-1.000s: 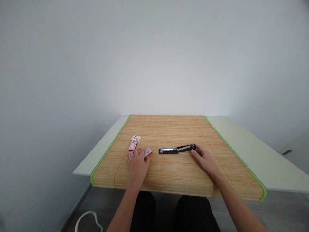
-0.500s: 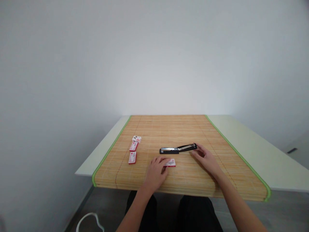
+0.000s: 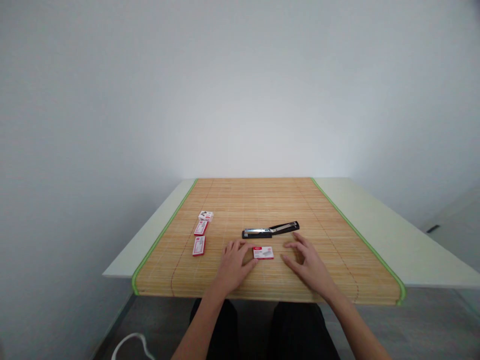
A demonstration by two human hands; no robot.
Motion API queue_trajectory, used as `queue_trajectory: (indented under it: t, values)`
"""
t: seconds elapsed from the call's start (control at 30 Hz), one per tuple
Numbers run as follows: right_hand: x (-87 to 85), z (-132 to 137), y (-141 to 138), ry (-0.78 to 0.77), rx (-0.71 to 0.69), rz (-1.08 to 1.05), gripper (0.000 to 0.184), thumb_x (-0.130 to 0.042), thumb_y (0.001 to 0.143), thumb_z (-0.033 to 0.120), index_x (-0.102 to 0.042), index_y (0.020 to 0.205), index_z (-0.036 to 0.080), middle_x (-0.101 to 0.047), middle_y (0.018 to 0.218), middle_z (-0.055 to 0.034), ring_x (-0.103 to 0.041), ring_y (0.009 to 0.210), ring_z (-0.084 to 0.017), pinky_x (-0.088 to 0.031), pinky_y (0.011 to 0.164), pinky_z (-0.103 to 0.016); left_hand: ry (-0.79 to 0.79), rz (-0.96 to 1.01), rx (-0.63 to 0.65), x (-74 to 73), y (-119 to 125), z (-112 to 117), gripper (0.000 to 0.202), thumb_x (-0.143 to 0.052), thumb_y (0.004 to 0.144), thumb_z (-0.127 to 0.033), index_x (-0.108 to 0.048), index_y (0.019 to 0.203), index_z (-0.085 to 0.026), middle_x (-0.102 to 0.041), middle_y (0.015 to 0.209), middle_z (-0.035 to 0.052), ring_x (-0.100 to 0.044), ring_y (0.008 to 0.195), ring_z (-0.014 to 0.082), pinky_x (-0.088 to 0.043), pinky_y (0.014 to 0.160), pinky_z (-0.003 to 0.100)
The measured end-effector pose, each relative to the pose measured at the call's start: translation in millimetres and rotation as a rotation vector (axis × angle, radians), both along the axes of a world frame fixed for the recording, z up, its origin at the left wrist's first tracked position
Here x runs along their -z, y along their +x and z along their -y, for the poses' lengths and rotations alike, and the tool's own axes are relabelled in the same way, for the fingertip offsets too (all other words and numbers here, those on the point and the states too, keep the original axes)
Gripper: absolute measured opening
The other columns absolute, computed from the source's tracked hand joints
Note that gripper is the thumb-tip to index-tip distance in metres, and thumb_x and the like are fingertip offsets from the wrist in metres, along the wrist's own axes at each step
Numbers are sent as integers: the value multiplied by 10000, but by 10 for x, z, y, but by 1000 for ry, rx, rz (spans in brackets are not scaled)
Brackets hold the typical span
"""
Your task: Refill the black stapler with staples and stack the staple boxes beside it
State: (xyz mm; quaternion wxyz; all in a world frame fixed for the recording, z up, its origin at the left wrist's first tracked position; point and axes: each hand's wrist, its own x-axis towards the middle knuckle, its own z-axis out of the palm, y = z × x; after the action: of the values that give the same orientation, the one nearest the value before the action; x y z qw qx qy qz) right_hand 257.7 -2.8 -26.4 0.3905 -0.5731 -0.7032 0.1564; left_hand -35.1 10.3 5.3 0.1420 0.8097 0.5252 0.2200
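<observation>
In the head view, a small red-and-white box lies flat on the mat covering the worktop, nearer the person than the unfolded stapler. The left grip is part-spread, thumb and fingers curved about the box's left end; whether they press on it I cannot tell. The right grip is spread and holds nothing, apart from the box, its top fingertip just beside the stapler's raised end.

The box looks like thin card: probably light, fairly stiff, a bit slick and easy to dent, so best pinched gently across its long edges. The stapler should be heavier and rigid, yet loose at its hinge; the base is the safer hold.

The box's contents are hidden, its small print is unreadable, and a white cable is cut off below.
</observation>
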Motion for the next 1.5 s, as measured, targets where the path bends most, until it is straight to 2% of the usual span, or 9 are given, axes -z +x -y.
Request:
queue_trajectory:
  t: [0.13,0.37,0.6,0.77,0.87,0.97,1.13,1.5]
  values:
    - [-85,-40,-141,-66,-133,95,227,-709,878,466,-748,1066,345,-507,1548,-35,-456,1433,-343,-339,1187,-605,-12,-5,18,-13,91,-13,385,-639,934,-497,-636,1298,-375,-589,1310,25,-487,1241,269,-384,1044,413]
    - [-69,-136,-176,-123,-144,23,196,-758,828,429,-777,1003,343,-529,1539,-29,-421,1464,-353,-230,1216,-661,-7,14,30,14,75,-68,375,-671,915,-511,-643,1276,-411,-598,1296,-3,-509,1228,255,-400,1015,402]
    - [-148,-153,-157,-144,-213,-40,217,-772,821,393,-797,1032,348,-545,1524,-43,-441,1446,-347,-290,1200,-611,-21,47,61,0,44,-105,379,-700,892,-511,-674,1254,-400,-612,1273,6,-517,1229,249,-398,1046,400]
    - [-117,-187,-123,-145,-252,-37,215,-776,818,405,-782,1023,339,-564,1501,-37,-461,1432,-337,-330,1194,-577,-22,70,66,-30,37,-95,365,-714,888,-488,-687,1238,-388,-615,1271,9,-523,1219,248,-401,1057,398]
    - [-96,-200,-120,-111,-229,-83,375,-799,794,422,-725,1146,320,-623,1419,-57,-554,1333,-318,-418,1139,-533,-23,99,81,-38,10,-93,409,-728,881,-479,-668,1274,-384,-618,1263,16,-522,1230,254,-401,1066,405]
    - [-109,-197,-139,-75,-228,-14,600,-804,793,432,-624,1358,339,-618,1426,-62,-561,1318,-317,-414,1140,-535,-37,147,93,-18,-31,-107,470,-761,850,-487,-655,1290,-360,-620,1245,29,-533,1219,264,-414,1060,413]
    - [-142,-183,-153,-59,-270,116,380,-766,845,437,-725,1218,378,-613,1447,-31,-520,1366,-334,-358,1171,-582,-49,216,105,42,-81,-144,381,-772,849,-461,-696,1194,-320,-628,1207,33,-561,1169,262,-438,1037,412]
    - [-195,-188,-70,-102,-326,57,360,-750,872,405,-717,1224,335,-596,1479,-46,-487,1417,-304,-357,1197,-566,-44,240,48,64,-317,-114,348,-759,859,-466,-717,1172,-321,-634,1236,32,-570,1188,267,-435,1061,421]
